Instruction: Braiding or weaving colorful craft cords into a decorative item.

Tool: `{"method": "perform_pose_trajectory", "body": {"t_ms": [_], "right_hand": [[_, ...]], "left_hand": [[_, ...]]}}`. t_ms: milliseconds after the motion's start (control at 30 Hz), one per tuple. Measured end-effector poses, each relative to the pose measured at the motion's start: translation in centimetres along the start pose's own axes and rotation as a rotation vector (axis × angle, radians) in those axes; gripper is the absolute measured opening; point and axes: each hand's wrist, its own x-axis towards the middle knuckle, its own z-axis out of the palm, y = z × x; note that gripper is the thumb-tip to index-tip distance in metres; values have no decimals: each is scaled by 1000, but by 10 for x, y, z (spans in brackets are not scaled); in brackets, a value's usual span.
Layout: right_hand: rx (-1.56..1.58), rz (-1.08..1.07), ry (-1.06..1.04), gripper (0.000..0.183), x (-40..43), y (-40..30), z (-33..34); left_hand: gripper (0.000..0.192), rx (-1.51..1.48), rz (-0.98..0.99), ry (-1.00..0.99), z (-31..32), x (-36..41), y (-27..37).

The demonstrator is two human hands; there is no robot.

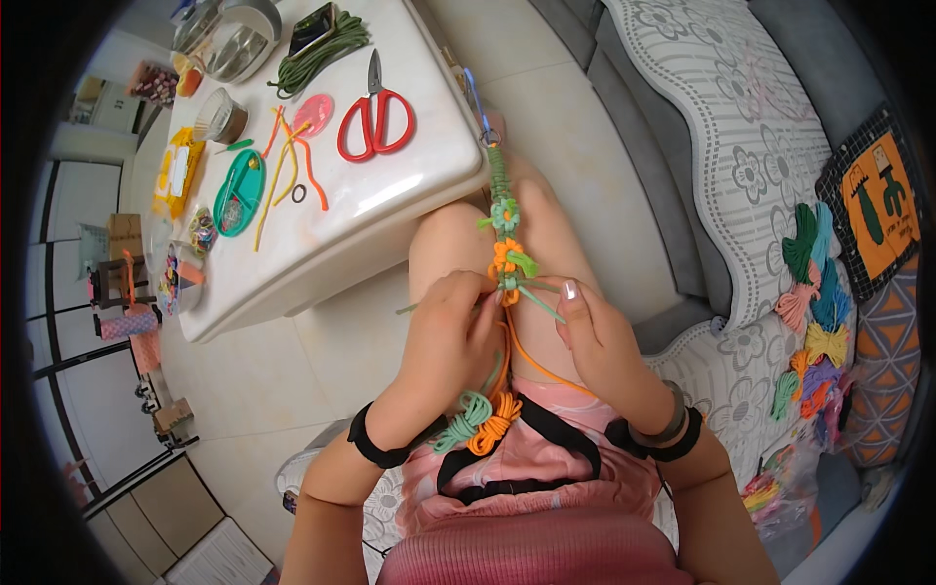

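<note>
A knotted cord strap (500, 186) in green, with light green and orange flower-like knots, stretches over my knees. Its metal ring (491, 137) is tied by a blue cord (477, 99) at the table's edge. My left hand (457, 314) pinches the cords at the strap's lower end. Opposite it, my right hand (589, 322) grips a green cord drawn out to the right, while a light green cord end (542, 303) lies beside the thumb. Two wound bundles, light green (465, 420) and orange (495, 423), rest on my lap and orange strands run up from there.
On the white table (380, 194) lie red-handled scissors (376, 117), a dark green cord hank (322, 55), a teal tray (240, 194), cut cord pieces (292, 161) and a small ring (298, 193). Several coloured cord bundles (819, 314) sit on the sofa to the right.
</note>
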Motion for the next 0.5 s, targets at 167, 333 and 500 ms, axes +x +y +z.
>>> {"method": "perform_pose_trajectory", "body": {"t_ms": [167,333,500], "right_hand": [[53,122,-99,34,-3,10,-4],[-74,-332,138,29,5,35,14],[-20,-152,-26,25,10,20,12]], "left_hand": [[8,-191,-285,-35,-1,-9,3],[12,27,-132,-76,0,-11,2],[14,-334,-346,-175,-4,-10,1]]}}
